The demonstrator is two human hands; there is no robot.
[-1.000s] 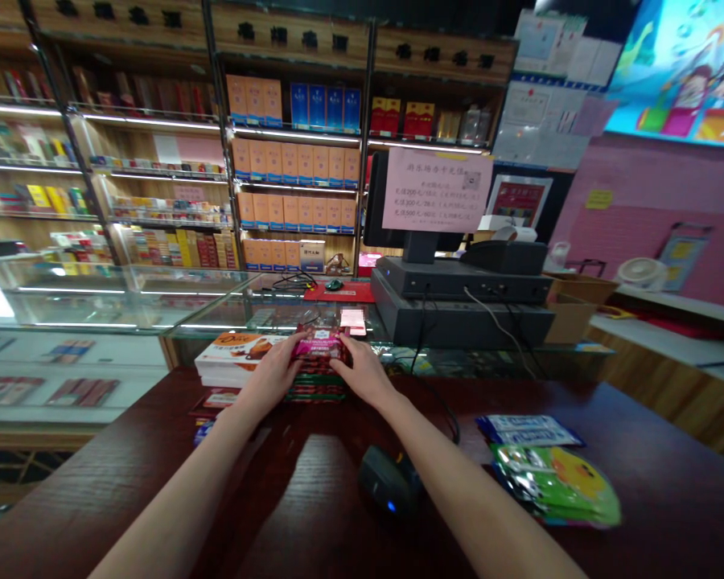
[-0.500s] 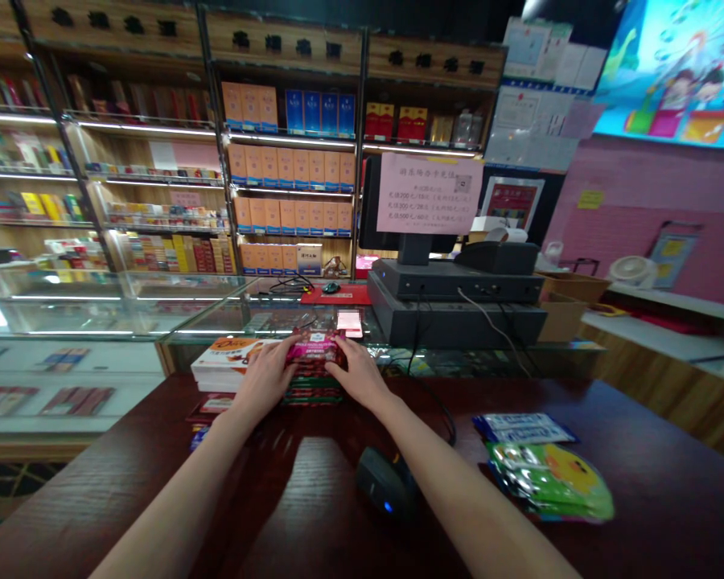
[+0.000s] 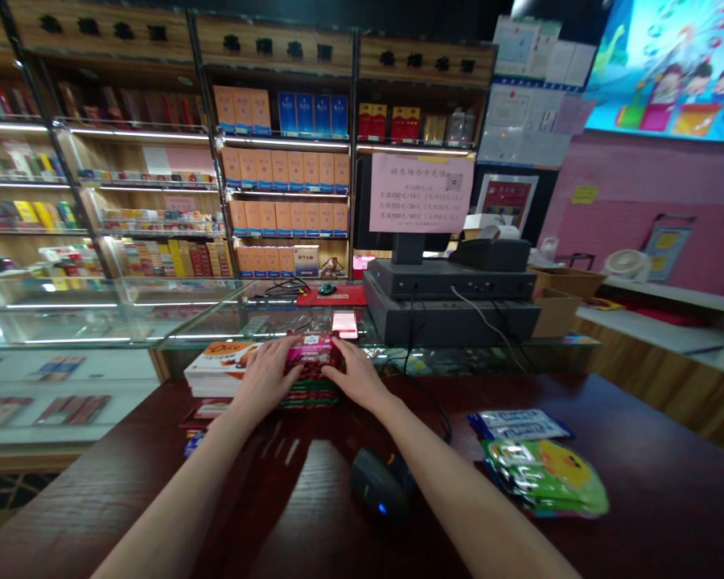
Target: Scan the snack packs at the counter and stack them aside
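Note:
On the dark wooden counter, a stack of chocolate bars [image 3: 312,351] in pink and maroon wrappers lies between my hands, with green-edged packs beneath. My left hand [image 3: 269,371] grips the stack's left side, its thumb at the near edge. Along the right side rests my right hand [image 3: 355,371], fingers over the top corner and thumb in front. Immediately left of the stack are white and orange boxes [image 3: 208,384]. Red and blue packets [image 3: 194,441] lie in front of them, partly hidden by my left forearm.
A black handheld scanner [image 3: 377,485] lies between my forearms. To the right are a blue-white packet [image 3: 519,424] and a green bag [image 3: 546,476]. Beyond the counter's far edge, a glass case carries a cash register [image 3: 452,310] with cables. Stocked shelves [image 3: 286,169] line the back wall.
The view has shifted slightly, so most things sit a little further left. Both hands stay on the stack of chocolate bars, with no clear movement of it.

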